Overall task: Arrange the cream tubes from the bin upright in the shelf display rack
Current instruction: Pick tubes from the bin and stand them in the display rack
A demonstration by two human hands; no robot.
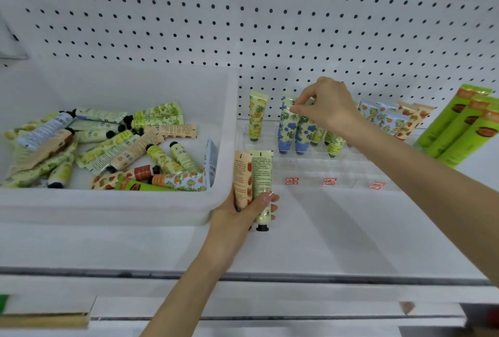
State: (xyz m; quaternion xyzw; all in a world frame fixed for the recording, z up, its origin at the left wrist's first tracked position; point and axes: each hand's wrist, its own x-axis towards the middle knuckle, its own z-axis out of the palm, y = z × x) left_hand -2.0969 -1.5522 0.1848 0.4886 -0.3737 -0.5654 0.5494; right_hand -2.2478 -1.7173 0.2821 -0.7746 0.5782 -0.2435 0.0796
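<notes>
A white bin (226, 131) at the left holds several loose cream tubes (127, 147) lying flat. To its right a clear display rack (334, 172) carries several tubes standing cap-down. My right hand (324, 104) pinches the top of a blue-flowered tube (287, 126) standing in the rack's back row. A yellow-fruit tube (256, 115) stands alone at the rack's left. My left hand (240, 212) grips two tubes upright in front of the bin's corner, a peach one (242, 174) and a pale green one (261, 174).
Tall bright-green tubes (461, 126) lean at the far right of the shelf. Orange and strawberry patterned tubes (391, 117) fill the rack's right side. A white pegboard (243, 26) backs the shelf. The rack's front row (329, 181) shows red labels.
</notes>
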